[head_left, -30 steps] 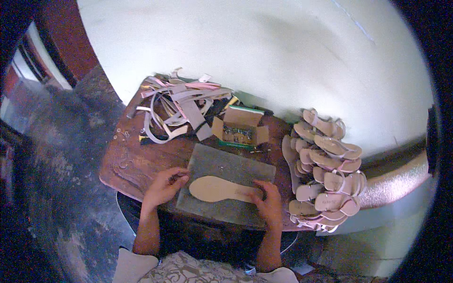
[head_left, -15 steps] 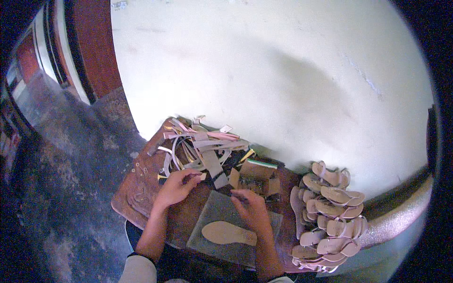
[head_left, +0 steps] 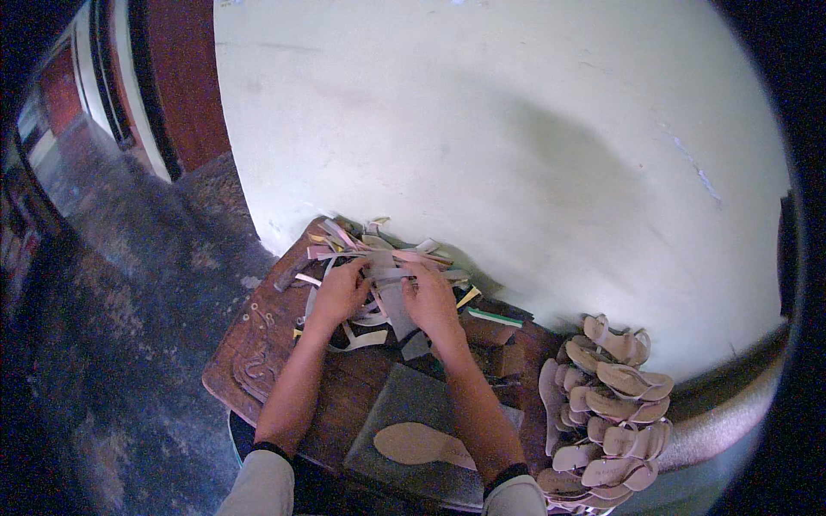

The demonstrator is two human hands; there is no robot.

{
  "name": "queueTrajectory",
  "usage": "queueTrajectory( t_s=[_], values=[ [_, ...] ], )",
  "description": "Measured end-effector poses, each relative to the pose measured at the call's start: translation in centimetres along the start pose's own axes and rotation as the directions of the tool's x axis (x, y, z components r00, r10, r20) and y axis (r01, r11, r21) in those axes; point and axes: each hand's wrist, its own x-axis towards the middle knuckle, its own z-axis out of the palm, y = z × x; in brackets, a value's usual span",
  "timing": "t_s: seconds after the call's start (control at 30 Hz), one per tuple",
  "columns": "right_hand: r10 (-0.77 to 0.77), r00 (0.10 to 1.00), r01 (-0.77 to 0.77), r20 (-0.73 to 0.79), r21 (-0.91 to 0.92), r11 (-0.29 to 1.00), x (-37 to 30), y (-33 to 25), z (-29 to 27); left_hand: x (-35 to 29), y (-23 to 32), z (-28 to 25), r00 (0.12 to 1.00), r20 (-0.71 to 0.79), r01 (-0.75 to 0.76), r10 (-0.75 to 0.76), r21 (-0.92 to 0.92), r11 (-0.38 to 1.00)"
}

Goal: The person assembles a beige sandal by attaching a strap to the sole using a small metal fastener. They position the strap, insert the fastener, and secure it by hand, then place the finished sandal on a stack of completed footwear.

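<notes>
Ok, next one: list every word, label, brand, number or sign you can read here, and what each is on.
None can be read.
Piled sandals: faint marks on some footbeds, too small to read.
Loose sole: faint marks toward its narrow end, too blurred to read.

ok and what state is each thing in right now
Strap pile, loose, jumbled
Cardboard box, open, partly hidden
Sole, flat on grey slab, no strap visible
Sandals, heaped, straps fitted
Left hand, at strap pile, grip unclear
Right hand, at strap pile, grip unclear
</notes>
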Motion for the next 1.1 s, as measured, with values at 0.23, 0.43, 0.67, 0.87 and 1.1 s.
queueTrajectory(
  t_s=[0.23,0.43,0.67,0.87,1.1],
  values=[
    [0.005,0.998,-0.004,0.057,-0.026,1.000,0.3,1.5,2.3,-0.4,-0.4,0.9,0.997,0.071,-0.015,0.009,0.094,0.995],
    [-0.096,0.992,0.086,0.081,0.111,0.990,0.0,1.8,1.0,-1.4,0.6,-0.4,0.994,-0.047,-0.095,0.095,0.001,0.996],
    [-0.238,0.970,0.212,0.056,0.290,0.933,-0.4,-3.2,-2.4,-2.6,1.2,-4.5,0.989,-0.128,-0.120,0.077,-0.378,0.918],
    [-0.119,0.962,-0.018,0.244,0.494,0.870,-4.6,-6.9,-5.8,-8.1,5.2,-8.4,0.999,0.021,-0.022,0.038,-0.494,0.869],
    [-0.050,0.906,-0.224,0.420,0.577,0.785,-11.7,-5.6,-9.2,-13.8,7.8,-7.1,0.955,0.084,-0.256,0.284,-0.246,0.935]
  ],
)
